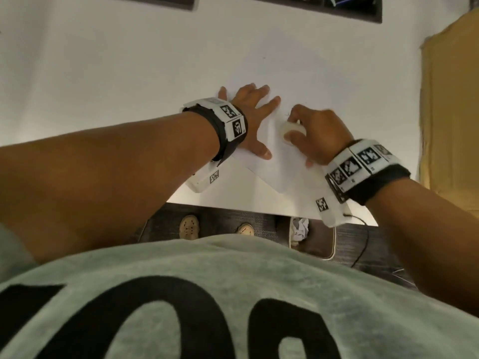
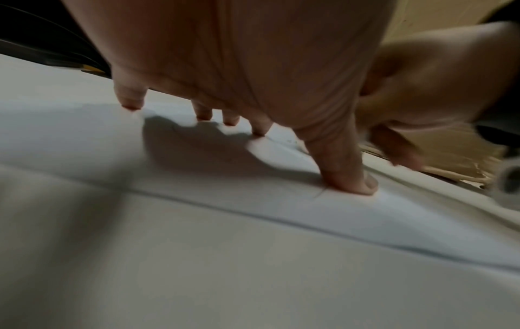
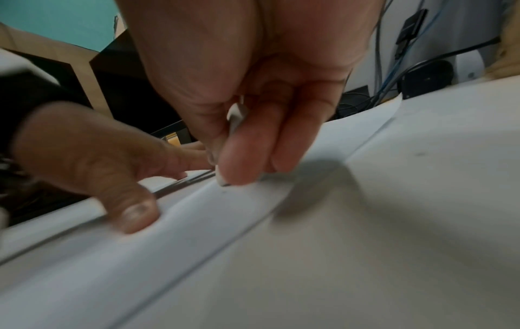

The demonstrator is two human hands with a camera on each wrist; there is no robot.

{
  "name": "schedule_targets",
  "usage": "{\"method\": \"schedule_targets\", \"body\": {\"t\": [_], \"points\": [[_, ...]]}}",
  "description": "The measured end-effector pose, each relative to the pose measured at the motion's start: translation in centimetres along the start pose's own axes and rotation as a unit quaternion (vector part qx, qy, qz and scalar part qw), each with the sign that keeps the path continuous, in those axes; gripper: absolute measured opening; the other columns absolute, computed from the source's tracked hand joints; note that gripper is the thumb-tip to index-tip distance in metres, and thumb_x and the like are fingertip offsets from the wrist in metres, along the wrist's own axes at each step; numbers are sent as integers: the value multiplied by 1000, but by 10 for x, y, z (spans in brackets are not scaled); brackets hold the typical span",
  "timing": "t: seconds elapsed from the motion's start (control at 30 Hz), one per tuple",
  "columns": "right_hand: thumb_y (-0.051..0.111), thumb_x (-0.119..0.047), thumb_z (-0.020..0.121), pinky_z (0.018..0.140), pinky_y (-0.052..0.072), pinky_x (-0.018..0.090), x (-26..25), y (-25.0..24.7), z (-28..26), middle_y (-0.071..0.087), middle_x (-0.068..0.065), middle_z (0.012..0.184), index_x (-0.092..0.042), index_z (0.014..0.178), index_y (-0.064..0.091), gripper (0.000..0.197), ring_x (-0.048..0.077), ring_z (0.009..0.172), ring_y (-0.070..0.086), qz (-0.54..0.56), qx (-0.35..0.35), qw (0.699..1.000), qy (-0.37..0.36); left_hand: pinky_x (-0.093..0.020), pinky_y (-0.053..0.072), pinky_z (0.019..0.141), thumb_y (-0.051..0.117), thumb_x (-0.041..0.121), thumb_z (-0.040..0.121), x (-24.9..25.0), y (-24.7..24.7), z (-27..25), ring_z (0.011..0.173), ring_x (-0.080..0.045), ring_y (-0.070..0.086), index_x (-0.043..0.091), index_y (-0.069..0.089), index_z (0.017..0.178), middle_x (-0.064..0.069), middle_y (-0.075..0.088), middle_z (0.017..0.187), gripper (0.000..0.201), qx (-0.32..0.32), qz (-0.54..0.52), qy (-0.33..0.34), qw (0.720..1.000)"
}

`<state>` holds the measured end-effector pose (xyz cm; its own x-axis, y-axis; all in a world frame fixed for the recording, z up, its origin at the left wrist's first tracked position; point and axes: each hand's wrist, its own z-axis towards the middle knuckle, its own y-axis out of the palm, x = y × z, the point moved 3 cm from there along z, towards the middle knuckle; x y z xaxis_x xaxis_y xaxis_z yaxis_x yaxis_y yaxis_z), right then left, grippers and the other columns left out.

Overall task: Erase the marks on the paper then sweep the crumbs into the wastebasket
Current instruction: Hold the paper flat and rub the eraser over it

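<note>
A white sheet of paper (image 1: 274, 164) lies skewed on the white table (image 1: 129, 73), close to its front edge. My left hand (image 1: 248, 117) presses flat on the sheet with the fingers spread; in the left wrist view the thumb (image 2: 351, 178) and fingertips bear down on the paper (image 2: 281, 153). Just right of it, my right hand (image 1: 313, 133) pinches a white eraser (image 1: 290, 129). The eraser's (image 3: 235, 115) lower tip touches the paper (image 3: 197, 222). Faint pencil marks (image 1: 286, 114) show by the eraser. I cannot make out any crumbs.
A wastebasket (image 1: 333, 239) with crumpled paper (image 1: 300, 228) in it stands on the floor under the table's front edge, right of my shoes (image 1: 190, 226). Brown cardboard (image 1: 451, 99) borders the table on the right. Dark objects (image 1: 337, 6) sit along the far edge.
</note>
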<state>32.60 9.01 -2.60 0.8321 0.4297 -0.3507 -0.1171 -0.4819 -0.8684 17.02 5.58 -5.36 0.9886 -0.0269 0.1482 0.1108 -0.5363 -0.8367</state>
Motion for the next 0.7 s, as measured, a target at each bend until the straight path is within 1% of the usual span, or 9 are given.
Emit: {"method": "schedule_targets", "body": {"t": [0.07, 0.13, 0.23, 0.33, 0.43, 0.5, 0.6, 0.67, 0.7], "points": [[54, -28, 92, 54, 56, 34, -1, 0, -5, 62, 3, 75, -23, 101, 53, 11, 22, 41, 64, -1, -17, 1000, -2, -65, 1, 109, 62, 77, 61, -1, -1, 1, 144, -21, -14, 37, -12, 147, 6, -17, 157, 120, 4, 0, 1, 1000], [53, -26, 92, 55, 57, 36, -6, -6, 9, 62, 4, 75, -21, 102, 54, 11, 24, 44, 64, -12, -3, 1000, -3, -66, 1, 109, 62, 78, 60, -1, -1, 1, 144, -21, -15, 37, -12, 147, 7, -17, 157, 121, 4, -5, 2, 1000], [53, -26, 93, 49, 55, 33, -7, -8, 12, 65, 6, 79, -22, 101, 51, 9, 25, 44, 65, 6, 7, 1000, 0, -66, 1, 109, 62, 78, 59, 0, 0, 1, 144, -20, -15, 38, -12, 146, 8, -18, 157, 121, 1, -6, 0, 1000], [54, -27, 93, 45, 51, 29, -2, 1, -6, 63, 3, 79, -24, 99, 51, 7, 22, 42, 64, 19, -25, 999, -2, -65, 1, 109, 62, 78, 60, -1, 0, 1, 144, -21, -15, 38, -13, 147, 7, -18, 157, 121, 3, 0, -3, 1000], [53, -27, 94, 43, 50, 27, -9, -4, 11, 64, 4, 82, -25, 99, 51, 6, 21, 43, 64, 15, -6, 1000, 3, -66, 2, 109, 61, 79, 59, -1, 0, 2, 144, -21, -15, 38, -13, 146, 8, -18, 156, 121, 2, -4, -4, 1000], [52, -26, 94, 44, 49, 27, -11, -9, 16, 64, 5, 83, -24, 101, 51, 7, 23, 44, 65, 21, 10, 1000, 3, -66, 3, 109, 61, 79, 59, 0, 1, 2, 144, -21, -14, 38, -13, 146, 8, -17, 157, 122, 3, -3, -5, 1000], [53, -26, 94, 48, 52, 30, -9, 0, 0, 62, 3, 77, -22, 101, 51, 8, 24, 46, 66, 25, -17, 1000, -3, -66, 3, 109, 61, 79, 59, 0, 0, 2, 144, -21, -13, 38, -12, 147, 8, -17, 157, 121, 4, -2, -3, 1000], [53, -26, 94, 47, 50, 27, -11, 1, 3, 61, 2, 76, -24, 102, 52, 8, 22, 45, 64, 23, -13, 1000, 2, -66, 3, 109, 61, 80, 59, -1, 0, 2, 144, -21, -13, 38, -11, 147, 8, -17, 157, 121, 6, -4, -2, 1000], [52, -26, 94, 47, 48, 26, -13, -1, 9, 60, 1, 78, -23, 106, 53, 12, 21, 45, 64, 23, -1, 1000, 5, -67, 3, 109, 61, 80, 59, -1, 0, 2, 144, -21, -13, 37, -11, 147, 8, -16, 157, 122, 5, -5, -1, 1000]]}}
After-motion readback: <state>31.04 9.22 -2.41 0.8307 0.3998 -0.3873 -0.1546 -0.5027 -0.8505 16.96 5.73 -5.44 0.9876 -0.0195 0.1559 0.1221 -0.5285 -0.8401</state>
